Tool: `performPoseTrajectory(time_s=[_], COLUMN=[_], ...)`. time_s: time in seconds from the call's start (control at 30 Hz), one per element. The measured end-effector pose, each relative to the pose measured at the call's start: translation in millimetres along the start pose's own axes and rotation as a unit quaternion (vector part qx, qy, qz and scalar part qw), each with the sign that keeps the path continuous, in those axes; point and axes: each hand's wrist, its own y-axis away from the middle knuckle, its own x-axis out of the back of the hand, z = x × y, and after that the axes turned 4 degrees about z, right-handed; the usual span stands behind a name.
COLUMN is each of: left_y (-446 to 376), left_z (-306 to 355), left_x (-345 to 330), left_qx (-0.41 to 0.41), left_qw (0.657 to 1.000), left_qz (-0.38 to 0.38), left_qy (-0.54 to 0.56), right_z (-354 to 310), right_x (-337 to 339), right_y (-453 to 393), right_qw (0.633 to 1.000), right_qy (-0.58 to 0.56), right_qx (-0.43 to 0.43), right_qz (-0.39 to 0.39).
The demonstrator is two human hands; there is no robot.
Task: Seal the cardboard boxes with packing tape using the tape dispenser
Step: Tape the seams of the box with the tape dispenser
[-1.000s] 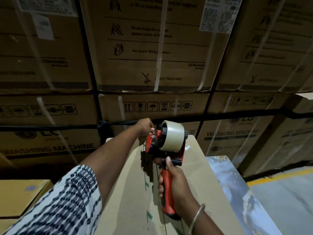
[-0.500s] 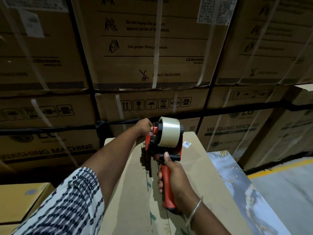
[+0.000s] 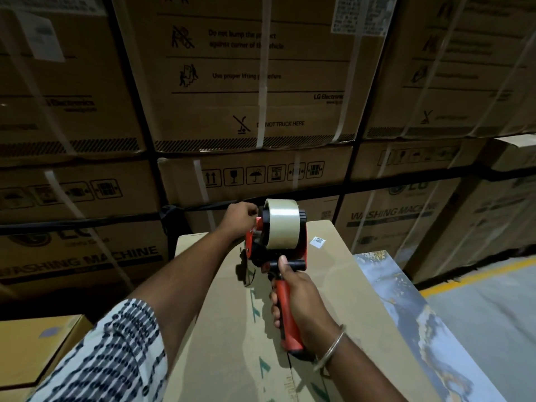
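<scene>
Both hands hold the red tape dispenser (image 3: pixel 278 248): right hand (image 3: pixel 301 297) gripping its handle, left hand (image 3: pixel 242 219) pinching its front.

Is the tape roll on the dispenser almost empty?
No, the tape roll on the dispenser is still thick, with a wide band of tape around its core.

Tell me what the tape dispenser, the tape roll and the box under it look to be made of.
Red-and-black handheld tape dispenser: looks like moulded plastic, matte, with smooth rounded edges.
Pale translucent tape roll: seems a thin plastic film, with a glossy sheen across its wound face.
Brown box: corrugated cardboard, dull and unfinished, with a centre flap seam.
</scene>
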Motion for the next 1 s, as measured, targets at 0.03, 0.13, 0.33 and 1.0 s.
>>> performPoseTrajectory(time_s=[0.03,0.13,0.33,1.0], left_y=[4.3,8.5,16.6,120.9], left_z=[0.4,-7.2,-16.2,9.2], left_x=[3.9,12.0,10.9,12.1], left_qx=[-0.014,-0.034,-0.055,-0.192], left_qw=[0.999,0.995,0.987,0.966], left_qz=[-0.022,-0.06,-0.062,-0.087], left_qy=[-0.026,-0.076,-0.135,-0.152], right_z=[0.7,1.5,-1.7,33.9], right_x=[-0.2,-1.0,-4.3,17.3], right_y=[-0.9,-1.2,3.4,77.5], right_qw=[1.0,1.0,1.0,0.998], right_qy=[0.0,0.006,0.023,0.056], right_qx=[-0.004,-0.007,-0.008,0.012], right_qz=[0.002,0.001,-0.004,0.02])
